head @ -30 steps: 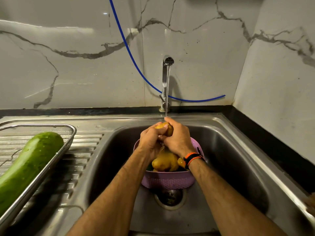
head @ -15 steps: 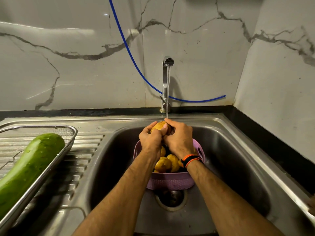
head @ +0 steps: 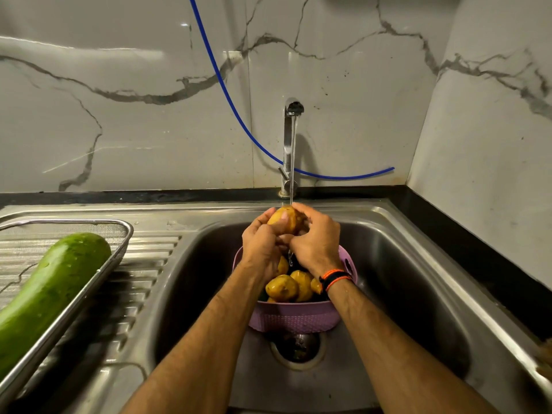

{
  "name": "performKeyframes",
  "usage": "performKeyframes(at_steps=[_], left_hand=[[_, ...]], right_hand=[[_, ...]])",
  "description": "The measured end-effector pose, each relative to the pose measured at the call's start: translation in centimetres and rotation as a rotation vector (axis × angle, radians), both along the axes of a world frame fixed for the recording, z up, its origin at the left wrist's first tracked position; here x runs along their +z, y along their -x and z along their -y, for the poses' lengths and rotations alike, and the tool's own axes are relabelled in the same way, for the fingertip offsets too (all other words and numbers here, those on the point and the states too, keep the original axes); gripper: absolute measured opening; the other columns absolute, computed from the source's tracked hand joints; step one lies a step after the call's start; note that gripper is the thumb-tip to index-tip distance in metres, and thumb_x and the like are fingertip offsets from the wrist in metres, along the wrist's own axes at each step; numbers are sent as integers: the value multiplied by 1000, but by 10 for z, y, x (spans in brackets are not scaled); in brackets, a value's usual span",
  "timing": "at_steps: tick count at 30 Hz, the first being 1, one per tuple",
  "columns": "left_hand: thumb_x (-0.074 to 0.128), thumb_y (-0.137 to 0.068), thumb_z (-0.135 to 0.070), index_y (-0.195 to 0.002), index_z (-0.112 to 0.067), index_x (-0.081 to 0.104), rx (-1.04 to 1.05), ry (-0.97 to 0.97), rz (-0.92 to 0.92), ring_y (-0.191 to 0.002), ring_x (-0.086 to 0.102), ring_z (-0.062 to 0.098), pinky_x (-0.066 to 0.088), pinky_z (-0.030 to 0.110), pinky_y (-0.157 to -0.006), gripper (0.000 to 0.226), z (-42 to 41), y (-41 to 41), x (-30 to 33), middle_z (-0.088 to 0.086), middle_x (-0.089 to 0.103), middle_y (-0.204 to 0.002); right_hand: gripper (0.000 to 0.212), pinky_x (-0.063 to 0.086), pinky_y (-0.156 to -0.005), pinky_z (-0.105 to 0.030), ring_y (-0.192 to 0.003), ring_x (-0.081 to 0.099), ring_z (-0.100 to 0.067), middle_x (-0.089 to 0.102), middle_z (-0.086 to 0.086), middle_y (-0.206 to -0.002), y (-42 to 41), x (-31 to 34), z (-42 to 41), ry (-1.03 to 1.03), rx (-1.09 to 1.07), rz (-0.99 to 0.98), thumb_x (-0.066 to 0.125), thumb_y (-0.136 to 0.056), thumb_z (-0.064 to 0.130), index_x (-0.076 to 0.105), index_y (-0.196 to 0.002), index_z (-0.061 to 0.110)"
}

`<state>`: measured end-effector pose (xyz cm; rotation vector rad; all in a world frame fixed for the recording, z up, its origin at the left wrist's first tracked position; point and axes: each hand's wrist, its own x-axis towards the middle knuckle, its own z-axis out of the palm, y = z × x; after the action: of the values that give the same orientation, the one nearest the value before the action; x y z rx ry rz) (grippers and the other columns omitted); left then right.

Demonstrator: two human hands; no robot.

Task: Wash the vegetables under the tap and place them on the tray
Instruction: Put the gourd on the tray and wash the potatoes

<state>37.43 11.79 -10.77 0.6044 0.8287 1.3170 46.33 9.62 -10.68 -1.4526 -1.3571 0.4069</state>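
I have turned the potato (head: 285, 219) a little between my hands under the water. My left thumb (head: 282, 218) now lies across its front. More potatoes in the basket (head: 294, 319) show below my wrists.

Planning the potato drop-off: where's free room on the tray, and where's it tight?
The tray has bare mesh at its far end, between the gourd's tip and the far rim. The ribbed drainboard between tray and basin is bare too. It is crowded at the basket, where both the left hand and the right hand grip a potato under the tap.

The gourd (head: 44, 297) runs off the left edge; something dark, perhaps another vegetable, hides under the potatoes (head: 291, 286)
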Motion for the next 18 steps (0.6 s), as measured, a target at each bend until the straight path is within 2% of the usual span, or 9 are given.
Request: performKeyframes(at_steps=[3, 6, 8, 12, 14, 16, 18], left_hand=[[58, -96, -9, -120, 5, 60, -40, 41, -34, -73, 71, 23, 58, 30, -60, 29, -1, 1, 0, 24, 70, -109], [61, -93, -5, -118, -4, 64, -16, -25, -212, -95, 70, 27, 61, 37, -76, 24, -4, 3, -6, 16, 70, -108], [64, -90, -2, -122, -7, 64, -14, -103, -320, -102, 68, 27, 61, 40, -81, 32, -4, 3, -9, 13, 69, -111], [71, -86, -2, -126, -11, 65, -15, -178, -456, -106, 68, 22, 58, 42, -92, 41, -4, 2, -13, 8, 71, -112], [76, -83, -6, -125, -13, 67, 52, -190, -495, -104, 69, 18, 57, 40, -94, 44, -5, 0, -15, 4, 73, -109], [80, -79, -14, -127, -16, 66, 102, -197, -535, -107, 68, 17, 56, 42, -96, 49, -6, 0, -17, 2, 73, -113], [80, -79, -16, -129, -17, 65, 87, -213, -574, -111, 67, 17, 55, 44, -98, 52, -7, 0, -17, 1, 72, -117]], right_hand=[[69, 53, -94, -24, -114, 61, -14, 66, -2, -123, -5, 0, -2, 32, 29, -26, 84, -71, 3, 59, -133, 19], [68, 50, -93, -23, -115, 60, -18, 65, -4, -124, -7, -2, -3, 65, 39, 71, 83, -72, 5, 57, -133, 18], [69, 47, -96, -26, -119, 58, -22, 63, -7, -129, -8, -2, -3, 88, 47, 173, 79, -75, 5, 53, -138, 17], [75, 43, -103, -28, -130, 50, -25, 53, -10, -141, -8, -5, -6, 141, 93, 266, 74, -82, 4, 40, -148, 14], [65, 46, -106, -33, -128, 52, -26, 53, -11, -139, -5, -8, -7, 114, 112, 264, 68, -89, 7, 41, -148, 13], [53, 48, -103, -32, -122, 56, -24, 57, -11, -132, -2, -8, -7, 76, 85, 256, 61, -95, 10, 45, -145, 13], [57, 44, -107, -31, -127, 52, -24, 54, -10, -138, -1, -8, -8, 75, 65, 296, 61, -94, 7, 42, -147, 13]])
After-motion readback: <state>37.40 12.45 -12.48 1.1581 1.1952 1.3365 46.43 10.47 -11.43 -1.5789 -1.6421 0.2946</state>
